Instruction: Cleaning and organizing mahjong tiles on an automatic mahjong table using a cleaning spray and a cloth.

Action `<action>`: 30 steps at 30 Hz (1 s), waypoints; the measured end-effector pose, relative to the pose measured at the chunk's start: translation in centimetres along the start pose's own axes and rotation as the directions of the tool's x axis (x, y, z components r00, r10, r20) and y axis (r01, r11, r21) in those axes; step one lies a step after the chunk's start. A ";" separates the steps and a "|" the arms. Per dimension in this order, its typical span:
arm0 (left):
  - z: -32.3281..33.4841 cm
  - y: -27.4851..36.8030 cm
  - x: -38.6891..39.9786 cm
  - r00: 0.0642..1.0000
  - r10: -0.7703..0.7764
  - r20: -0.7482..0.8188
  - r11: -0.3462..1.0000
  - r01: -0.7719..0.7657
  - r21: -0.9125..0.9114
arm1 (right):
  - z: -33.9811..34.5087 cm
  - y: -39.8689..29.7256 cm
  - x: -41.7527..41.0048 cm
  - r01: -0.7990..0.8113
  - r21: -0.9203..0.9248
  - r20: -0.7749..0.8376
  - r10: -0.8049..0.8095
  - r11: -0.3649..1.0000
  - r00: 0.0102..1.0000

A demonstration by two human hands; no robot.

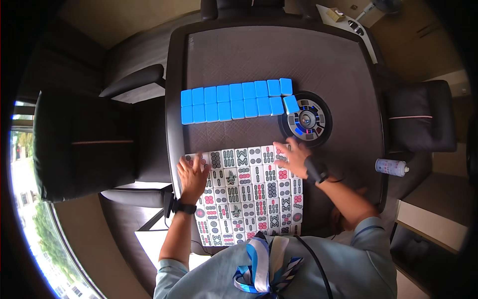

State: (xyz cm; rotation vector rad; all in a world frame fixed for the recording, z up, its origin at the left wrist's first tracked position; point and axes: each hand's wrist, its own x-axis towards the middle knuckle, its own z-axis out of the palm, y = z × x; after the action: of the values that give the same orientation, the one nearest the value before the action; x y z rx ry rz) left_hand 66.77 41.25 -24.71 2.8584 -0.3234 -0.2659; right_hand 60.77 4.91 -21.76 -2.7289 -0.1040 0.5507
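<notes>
Rows of mahjong tiles (247,190) lie face up in a close block on the mahjong table, near its front edge. My left hand (192,178) rests on the block's upper left corner, fingers apart. At the upper right corner, my right hand (293,159) touches the tiles with its fingers spread. Beyond the block, blue-backed mahjong tiles (231,101) lie face down in two rows; the right-hand tile of the nearer row (291,104) is tilted and overlaps the round control panel (307,120).
The table's raised rim (378,112) surrounds the playing surface. A spray can (390,167) lies on its side at the right. Dark chairs stand at the left (89,142), right (420,116) and far side. A tissue box (335,14) sits on a white shelf at the back right.
</notes>
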 end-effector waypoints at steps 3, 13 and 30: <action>-2.3 0.3 5.4 0.952 0.046 -0.302 0.995 -0.070 -0.069 | -4.0 1.6 4.2 -0.030 -0.232 -0.356 -0.056 0.972 0.933; -1.1 1.0 11.9 0.970 0.140 -0.196 0.988 -0.151 -0.040 | -1.9 1.5 9.8 -0.009 -0.086 -0.409 -0.027 0.996 0.912; -2.1 0.4 14.9 0.891 0.060 -0.451 0.996 -0.082 -0.028 | -4.0 2.6 13.2 -0.096 0.170 -0.481 0.168 0.981 0.861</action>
State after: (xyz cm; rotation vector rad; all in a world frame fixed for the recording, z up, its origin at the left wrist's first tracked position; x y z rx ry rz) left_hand 81.42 37.78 -24.83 2.7450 -0.3193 0.3970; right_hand 74.53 3.07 -24.05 -2.6553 0.2459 -0.1209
